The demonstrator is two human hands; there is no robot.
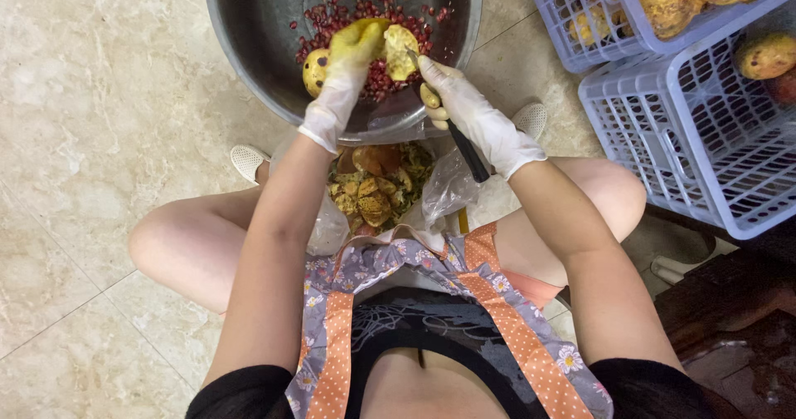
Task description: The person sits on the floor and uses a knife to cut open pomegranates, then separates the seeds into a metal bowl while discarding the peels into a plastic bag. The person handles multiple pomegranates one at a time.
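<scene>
seeds, dark red and loose, already litter the big grey metal basin point(249, 46) where the gloved left hand point(344, 75) clamps a split yellow pomegranate point(390, 48), gloved right hand point(464, 108) closed on a black-handled knife point(464, 150), peels fill the clear plastic bag point(377, 187), and whole yellowish fruit wait in lilac plastic baskets point(696, 137).

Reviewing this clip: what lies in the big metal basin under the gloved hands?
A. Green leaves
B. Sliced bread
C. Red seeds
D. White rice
C: the metal basin holds a scatter of red seeds, just above where the left hand grips a split yellow fruit and the right hand holds a dark-handled knife.
</scene>
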